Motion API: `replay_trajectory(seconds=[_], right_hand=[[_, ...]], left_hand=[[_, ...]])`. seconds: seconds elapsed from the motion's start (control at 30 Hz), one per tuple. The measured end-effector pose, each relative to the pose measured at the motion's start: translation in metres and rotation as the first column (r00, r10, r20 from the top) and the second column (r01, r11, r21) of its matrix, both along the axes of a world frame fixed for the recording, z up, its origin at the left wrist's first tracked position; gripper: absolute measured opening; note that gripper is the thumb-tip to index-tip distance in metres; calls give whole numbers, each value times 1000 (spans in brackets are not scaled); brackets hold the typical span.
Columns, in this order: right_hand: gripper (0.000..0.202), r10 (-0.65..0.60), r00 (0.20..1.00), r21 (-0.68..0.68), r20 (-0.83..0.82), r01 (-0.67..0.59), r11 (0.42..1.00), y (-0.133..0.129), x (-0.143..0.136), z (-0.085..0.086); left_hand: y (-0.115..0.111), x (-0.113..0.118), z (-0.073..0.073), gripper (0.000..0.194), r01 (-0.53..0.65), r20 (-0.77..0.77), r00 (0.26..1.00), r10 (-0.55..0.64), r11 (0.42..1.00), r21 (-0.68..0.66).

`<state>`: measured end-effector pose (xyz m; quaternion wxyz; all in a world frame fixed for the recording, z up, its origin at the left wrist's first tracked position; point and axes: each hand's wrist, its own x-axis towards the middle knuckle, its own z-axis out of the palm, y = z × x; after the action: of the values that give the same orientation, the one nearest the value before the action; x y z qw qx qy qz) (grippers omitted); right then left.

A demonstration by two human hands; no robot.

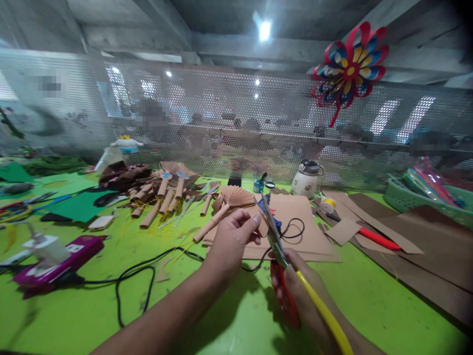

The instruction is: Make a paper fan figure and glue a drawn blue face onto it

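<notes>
A small piece of brown paper (261,223) is being pinched between the thumb and fingertips of the left hand (232,241), held up over the green table (229,315). Scissors (275,236) with red and yellow handles are being gripped by the right hand (295,286), its fingers curled through the loops, and the blades are being opened around the paper's edge, right beside the left thumb.

The chief risk is being posed by that closeness: if the paper is being fed too far in, the thumb could be nicked. The paper is being held only at one corner, so it may be twisted by the blades and a crooked cut produced. How much of the piece lies between the blades cannot be told, as motion blur is smearing that spot.

A black cable (140,273) is lying just under the forearms and could be snagged, so that the pink tool (59,259) is dragged.
</notes>
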<state>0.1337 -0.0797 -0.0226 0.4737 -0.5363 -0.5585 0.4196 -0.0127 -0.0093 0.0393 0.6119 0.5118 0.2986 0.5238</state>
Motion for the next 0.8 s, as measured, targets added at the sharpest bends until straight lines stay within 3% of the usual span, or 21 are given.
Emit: replay_trajectory(seconds=[0.8], right_hand=[[63, -2, 998, -87, -60, -3, 996, -2, -3, 4]], left_hand=[[3, 1, -4, 24, -11, -13, 1000, 11, 1000, 4]])
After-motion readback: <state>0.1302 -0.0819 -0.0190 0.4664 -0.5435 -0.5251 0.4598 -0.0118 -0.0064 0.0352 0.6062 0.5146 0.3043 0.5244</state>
